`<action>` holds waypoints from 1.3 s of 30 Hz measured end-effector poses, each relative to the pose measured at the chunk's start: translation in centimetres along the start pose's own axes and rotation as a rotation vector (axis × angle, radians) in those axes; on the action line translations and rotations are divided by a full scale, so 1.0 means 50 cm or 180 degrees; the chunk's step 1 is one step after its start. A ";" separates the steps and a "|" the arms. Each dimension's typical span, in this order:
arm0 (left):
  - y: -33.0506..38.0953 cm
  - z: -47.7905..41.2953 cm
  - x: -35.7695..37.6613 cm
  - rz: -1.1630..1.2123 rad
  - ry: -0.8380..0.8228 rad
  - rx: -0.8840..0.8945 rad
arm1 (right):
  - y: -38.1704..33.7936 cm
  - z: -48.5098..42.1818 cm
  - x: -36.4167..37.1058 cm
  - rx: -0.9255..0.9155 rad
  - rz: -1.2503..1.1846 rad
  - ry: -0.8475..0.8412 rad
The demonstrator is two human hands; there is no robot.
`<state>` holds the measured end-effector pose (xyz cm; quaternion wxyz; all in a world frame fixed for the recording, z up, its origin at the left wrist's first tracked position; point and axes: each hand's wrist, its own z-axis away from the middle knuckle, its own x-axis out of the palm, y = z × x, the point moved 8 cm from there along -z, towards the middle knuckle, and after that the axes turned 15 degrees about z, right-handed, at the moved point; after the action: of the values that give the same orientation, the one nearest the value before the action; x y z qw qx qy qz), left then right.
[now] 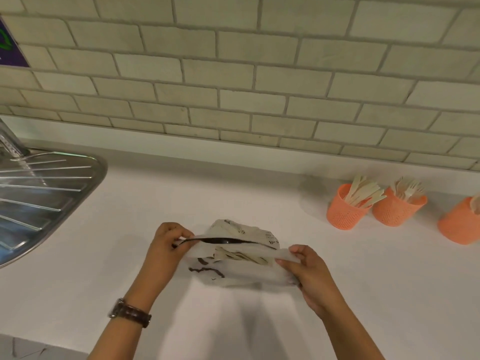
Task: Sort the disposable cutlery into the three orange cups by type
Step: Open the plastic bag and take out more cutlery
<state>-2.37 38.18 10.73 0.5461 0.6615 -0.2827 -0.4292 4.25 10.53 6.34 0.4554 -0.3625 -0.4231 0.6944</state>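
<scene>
Past the steel drainboard [46,193] at your far left, your left hand [166,245] pinches one rim of the plastic bag [233,274], fingers curled on it. The bag's mouth is pulled open over the white counter [233,185], with pale cutlery [241,255] inside. Your right hand [309,268] pinches the opposite rim. Further right, the first orange cup [342,216] holds knives, the second orange cup [394,211] forks, and the third orange cup [459,224] is cut off by the frame's edge.

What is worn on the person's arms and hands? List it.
Left hand and right hand: no gloves, no sleeves in view. A wristwatch with dark brown strap and silvery case is on the left wrist; the right wrist is bare.
</scene>
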 end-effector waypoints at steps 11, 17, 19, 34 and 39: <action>-0.031 0.061 0.089 0.4237 -0.0983 -0.2595 | 0.051 0.015 0.058 0.1362 -0.1964 -0.0994; -0.050 0.078 0.145 0.4833 -0.0717 -0.3013 | 0.048 -0.028 0.059 0.1275 -0.1410 -0.0884; -0.065 0.090 0.139 0.4293 -0.0780 -0.2977 | 0.006 -0.032 0.046 0.0793 -0.1034 -0.1028; -0.046 0.117 -0.054 0.0246 0.0408 -0.0367 | -0.041 -0.032 -0.050 -0.0267 0.1089 0.0007; -0.122 0.148 0.063 0.4196 0.0238 -0.2658 | 0.057 -0.019 0.033 0.1223 -0.1611 -0.1186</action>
<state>-7.93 33.43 3.78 0.9013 0.1106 -0.4139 -0.0644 3.64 11.70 3.16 0.5877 -0.0216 -0.4369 0.6807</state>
